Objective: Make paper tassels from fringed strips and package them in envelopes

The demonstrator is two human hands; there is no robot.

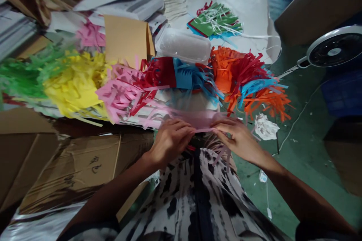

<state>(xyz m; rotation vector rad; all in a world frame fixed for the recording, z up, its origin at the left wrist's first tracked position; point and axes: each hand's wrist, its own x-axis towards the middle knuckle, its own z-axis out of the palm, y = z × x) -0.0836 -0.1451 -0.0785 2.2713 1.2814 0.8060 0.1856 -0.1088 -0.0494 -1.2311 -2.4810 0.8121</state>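
Note:
Between my two hands, at the table's near edge, a pink fringed paper is stretched out, blurred by motion. My left hand pinches its left end, and my right hand pinches the right end. Pink strips dangle below toward my lap. Just beyond lie fringed paper bundles: pink, dark red, blue and orange. Farther left are a yellow bundle and a green one.
A clear plastic box and a tan paper piece stand behind the bundles. A green fringed stack lies farther back. Cardboard boxes sit at left. A fan and crumpled white paper are at right.

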